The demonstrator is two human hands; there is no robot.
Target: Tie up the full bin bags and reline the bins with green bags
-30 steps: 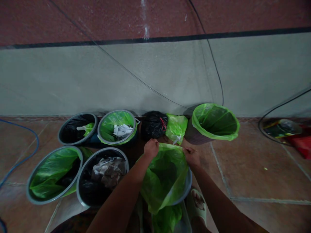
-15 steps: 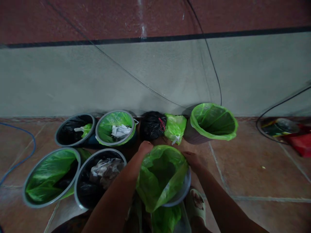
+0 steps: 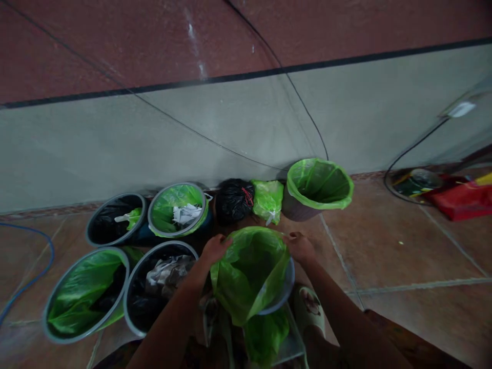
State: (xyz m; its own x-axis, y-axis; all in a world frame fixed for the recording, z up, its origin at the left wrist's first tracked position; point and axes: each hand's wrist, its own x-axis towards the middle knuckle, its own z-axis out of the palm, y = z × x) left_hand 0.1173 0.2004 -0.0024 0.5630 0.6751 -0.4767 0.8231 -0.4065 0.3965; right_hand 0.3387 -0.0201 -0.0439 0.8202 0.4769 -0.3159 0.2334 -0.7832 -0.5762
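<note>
A green plastic bag [image 3: 249, 271] lines a small bin between my feet, its mouth spread open and its near side hanging loose over the edge. The bin's pale rim [image 3: 285, 297] shows at the lower right, bare of the bag there. My left hand [image 3: 216, 249] grips the bag's edge on the left. On the opposite side, my right hand [image 3: 300, 247] has its fingers curled on the bag's far right edge. Below the bin lies more green plastic [image 3: 266, 335], on or in a grey container [image 3: 290, 341] whose shape is partly hidden.
Several lined bins stand at left, one holding crumpled paper [image 3: 169, 277]. A knotted black bag [image 3: 233, 202] and a green bag [image 3: 268, 201] lie by the wall, beside a green-lined bin [image 3: 321, 184]. A red object [image 3: 461, 199] and black cable [image 3: 400, 152] are at right.
The camera view has tilted and shifted, bringing more of the red object into sight. My right-hand fingers look more curled at the bag's edge. Both hands stay on the bag.
</note>
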